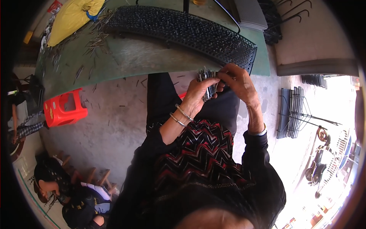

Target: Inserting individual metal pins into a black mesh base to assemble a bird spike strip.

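Observation:
My left hand (197,91) is wrapped round a bundle of thin, dark and silvery strips (209,93), with the thumb across it. Their ends stick out unevenly above and below the grip. My right hand (240,83) is at the bundle's right side, its thumb and fingertips pinched together close to the left thumb. What lies in that pinch is too small to make out. Just beyond both hands, a long black perforated rack (183,33) stands on the green table (129,57), with many small pieces set in its holes.
Loose strips (98,42) lie scattered at the table's left, near a yellow bag (72,21). A red plastic stool (65,108) stands on the floor to the left. Other people (82,202) sit at lower left. Black wire racks (291,112) stand at right.

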`<action>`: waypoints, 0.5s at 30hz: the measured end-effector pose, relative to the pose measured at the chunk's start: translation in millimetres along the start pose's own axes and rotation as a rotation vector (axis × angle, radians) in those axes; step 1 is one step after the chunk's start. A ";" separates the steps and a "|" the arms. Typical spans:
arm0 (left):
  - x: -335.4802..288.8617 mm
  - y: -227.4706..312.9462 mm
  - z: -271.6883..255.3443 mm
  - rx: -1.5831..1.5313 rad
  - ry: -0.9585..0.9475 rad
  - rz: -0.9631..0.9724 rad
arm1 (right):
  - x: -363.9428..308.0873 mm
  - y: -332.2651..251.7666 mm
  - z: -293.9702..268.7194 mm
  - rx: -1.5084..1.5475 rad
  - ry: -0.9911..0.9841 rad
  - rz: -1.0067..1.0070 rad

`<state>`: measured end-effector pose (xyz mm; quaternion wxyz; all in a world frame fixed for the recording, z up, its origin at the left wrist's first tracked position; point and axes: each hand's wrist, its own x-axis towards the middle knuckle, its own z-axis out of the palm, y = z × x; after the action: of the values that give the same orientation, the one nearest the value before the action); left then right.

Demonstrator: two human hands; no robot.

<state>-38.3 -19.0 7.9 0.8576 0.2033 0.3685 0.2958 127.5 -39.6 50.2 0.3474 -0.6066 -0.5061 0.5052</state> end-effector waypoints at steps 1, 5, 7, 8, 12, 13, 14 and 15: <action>-0.3 0.6 1.6 -0.012 0.009 0.004 | -0.4 -0.1 -0.6 0.001 0.002 0.000; 4.5 -0.8 -1.0 -0.066 0.011 0.013 | 3.7 -10.1 0.4 -0.132 0.384 -0.095; 5.8 0.2 -0.5 -0.080 -0.009 0.003 | 10.2 -11.4 2.5 -0.257 0.609 -0.164; 5.8 0.7 0.8 -0.093 -0.032 -0.009 | 15.4 -8.1 2.1 -0.288 0.673 -0.243; 7.3 -2.4 -1.5 -0.136 -0.042 -0.010 | 36.9 7.7 5.3 -0.463 0.780 -0.472; 6.9 -2.6 -1.9 -0.104 -0.032 -0.017 | 41.0 9.1 5.7 -0.488 0.788 -0.510; 6.9 -2.6 -2.1 -0.073 -0.022 -0.025 | 41.4 9.9 5.1 -0.487 0.787 -0.510; 7.3 -2.4 -2.6 -0.073 -0.022 -0.025 | 41.5 9.9 4.2 -0.512 0.777 -0.502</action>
<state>-35.3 -15.6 1.1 0.8721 0.1706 0.3503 0.2961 125.1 -2.4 29.1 0.4605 -0.6746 -0.5770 0.0045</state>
